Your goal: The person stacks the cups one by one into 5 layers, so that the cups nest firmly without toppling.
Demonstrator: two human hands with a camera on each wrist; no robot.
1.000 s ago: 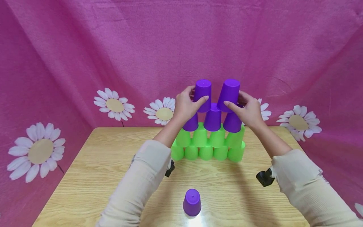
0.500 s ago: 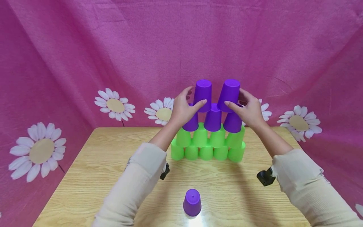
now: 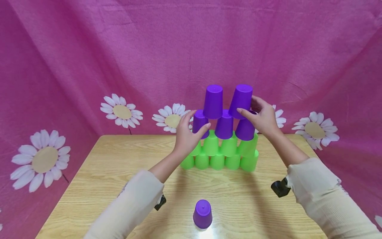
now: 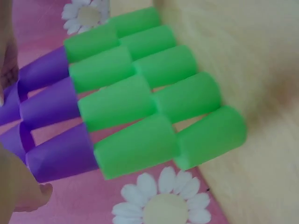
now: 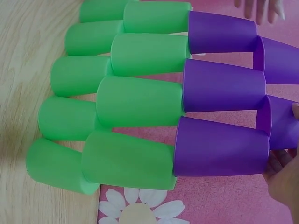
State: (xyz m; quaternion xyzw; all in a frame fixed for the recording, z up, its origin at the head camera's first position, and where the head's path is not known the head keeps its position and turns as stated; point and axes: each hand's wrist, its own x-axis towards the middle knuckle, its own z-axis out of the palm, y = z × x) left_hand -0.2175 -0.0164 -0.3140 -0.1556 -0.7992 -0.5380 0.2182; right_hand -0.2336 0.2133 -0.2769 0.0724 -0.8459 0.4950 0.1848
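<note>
Upside-down cups stand as a stacked wall: two rows of green cups [image 3: 217, 161] below, a row of three purple cups [image 3: 223, 127] above, and two more purple cups on top. My right hand [image 3: 262, 115] holds the top right purple cup [image 3: 241, 99], thumb in front and fingers behind. The top left purple cup [image 3: 213, 102] stands with no hand on it. Beside the left cup of the purple row [image 3: 200, 122] is my left hand [image 3: 186, 134], thumb and fingers spread. In the right wrist view its fingers [image 5: 259, 8] appear apart from the cups.
A single purple cup [image 3: 203, 214] stands upside down near the front of the wooden table [image 3: 119, 172]. Behind the wall of cups hangs a pink cloth [image 3: 143, 59] with white flowers. A black wrist camera [image 3: 280, 188] sits below the right sleeve.
My left hand has let go of the top left purple cup and moved down and left. That cup stays in place. The right hand keeps hold of its cup.
</note>
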